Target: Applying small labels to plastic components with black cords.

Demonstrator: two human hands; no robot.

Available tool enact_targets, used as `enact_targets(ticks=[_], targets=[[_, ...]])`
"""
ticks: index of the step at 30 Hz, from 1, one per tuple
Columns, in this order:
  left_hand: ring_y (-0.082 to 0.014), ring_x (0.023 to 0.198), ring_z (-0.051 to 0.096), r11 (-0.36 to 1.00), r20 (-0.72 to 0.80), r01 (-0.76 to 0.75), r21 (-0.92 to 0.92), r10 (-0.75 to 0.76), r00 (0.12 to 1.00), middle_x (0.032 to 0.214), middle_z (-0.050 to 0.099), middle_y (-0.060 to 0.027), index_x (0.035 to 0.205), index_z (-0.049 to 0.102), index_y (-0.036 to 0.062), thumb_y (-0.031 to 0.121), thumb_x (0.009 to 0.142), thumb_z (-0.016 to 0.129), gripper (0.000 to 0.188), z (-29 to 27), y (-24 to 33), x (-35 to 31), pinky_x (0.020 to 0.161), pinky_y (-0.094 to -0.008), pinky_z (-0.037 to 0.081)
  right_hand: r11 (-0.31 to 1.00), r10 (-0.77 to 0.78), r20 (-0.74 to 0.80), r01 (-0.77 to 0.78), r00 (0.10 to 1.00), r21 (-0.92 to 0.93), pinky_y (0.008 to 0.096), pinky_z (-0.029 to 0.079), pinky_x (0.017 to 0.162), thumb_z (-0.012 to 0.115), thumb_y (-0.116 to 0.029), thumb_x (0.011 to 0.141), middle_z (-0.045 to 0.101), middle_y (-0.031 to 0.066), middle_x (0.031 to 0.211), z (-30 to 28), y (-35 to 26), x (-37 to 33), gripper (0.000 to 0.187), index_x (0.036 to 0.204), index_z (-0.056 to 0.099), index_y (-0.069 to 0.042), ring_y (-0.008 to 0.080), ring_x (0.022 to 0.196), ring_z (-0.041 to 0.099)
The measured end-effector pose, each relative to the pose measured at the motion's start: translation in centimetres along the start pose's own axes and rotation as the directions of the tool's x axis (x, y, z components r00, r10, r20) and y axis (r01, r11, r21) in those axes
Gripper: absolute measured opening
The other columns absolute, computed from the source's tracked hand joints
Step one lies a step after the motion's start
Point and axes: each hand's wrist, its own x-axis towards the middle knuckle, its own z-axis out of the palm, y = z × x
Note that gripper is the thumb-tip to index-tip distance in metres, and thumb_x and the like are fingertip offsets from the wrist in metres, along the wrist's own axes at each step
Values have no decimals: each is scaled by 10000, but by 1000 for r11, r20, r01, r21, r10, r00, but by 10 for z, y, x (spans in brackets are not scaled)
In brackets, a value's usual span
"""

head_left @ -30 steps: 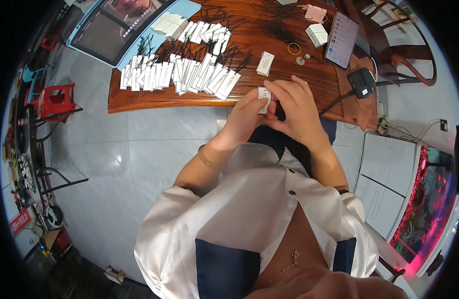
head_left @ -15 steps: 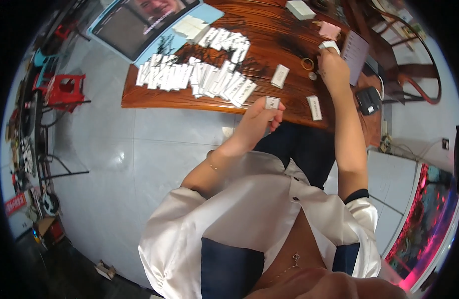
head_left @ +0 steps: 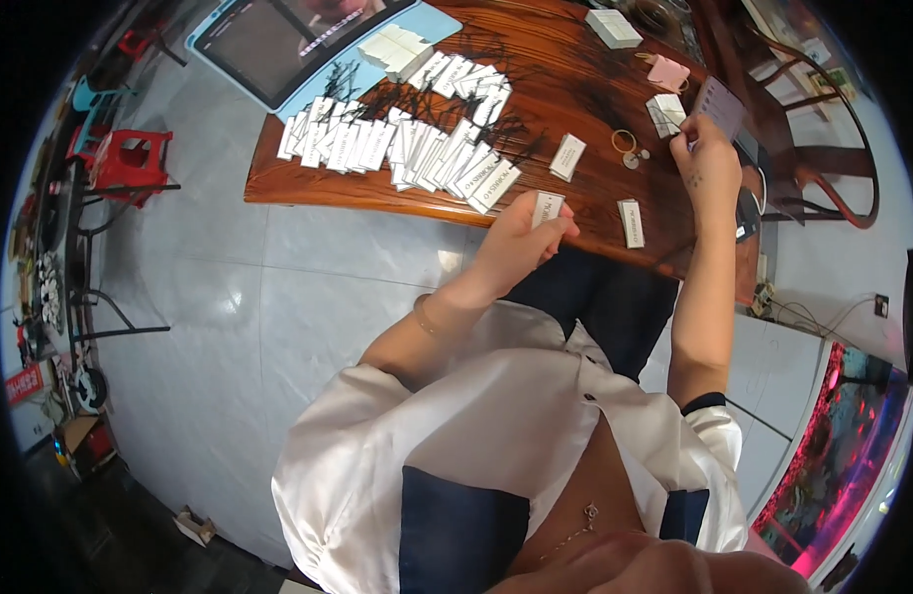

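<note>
My left hand is closed around a small white printed tag, just off the table's front edge. At the right side of the table, my right hand has its fingertips pinched beside a stack of white cards. A thin black string appears to run from that stack to the fingertips. Fanned rows of white tags with tangled black strings lie to the left. Between the hands are two small piles of tags, one farther back and one near the edge.
A blue-framed tablet sits at the back left, a block of white cards on its edge. Toward the back right are a white box, a pink pouch and a yellow ring. A wooden chair stands beyond.
My right hand has shifted right and slightly nearer, off the white stack it covered, so the stack now shows. My left hand stays nearly in place with its tag. The whole view has shifted slightly.
</note>
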Motion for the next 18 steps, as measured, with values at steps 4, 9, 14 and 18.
enact_targets(ticks=[4, 9, 14, 18], targets=[[-66, 686, 492, 998, -69, -51, 27, 53, 996, 967, 652, -85, 999, 528, 44, 41, 888, 563, 116, 4, 6, 0, 624, -216, 413, 972, 116, -117, -89, 986, 217, 360, 480, 604, 633, -161, 782, 626, 118, 748, -27, -15, -18, 137, 876, 631, -61, 279, 645, 602], [-26, 695, 504, 986, -73, -161, 48, 165, 984, 972, 638, -30, 1020, 538, 50, 41, 868, 612, 169, 6, 7, 8, 601, -179, 422, 839, 180, -151, -72, 972, 539, 229, 449, 578, 653, -17, 767, 616, 37, 751, -26, -22, -51, 94, 856, 622, -17, 93, 630, 555], [-62, 752, 526, 957, -107, -289, 4, 288, 952, 1076, 640, -121, 1042, 489, 26, -33, 843, 602, 236, 13, 15, 7, 650, -199, 429, 605, 65, 18, -54, 998, 795, 192, 439, 598, 627, 34, 770, 615, 21, 822, -32, -48, -79, 91, 847, 602, -6, 57, 682, 532], [-75, 785, 566, 958, -202, -286, 9, 282, 938, 951, 639, -78, 999, 529, 19, -13, 826, 656, 218, 14, 14, 10, 677, -201, 455, 607, -89, 36, 26, 995, 794, 196, 440, 613, 595, 63, 763, 609, 34, 827, -40, -57, -93, 105, 842, 595, -6, 74, 692, 530]])
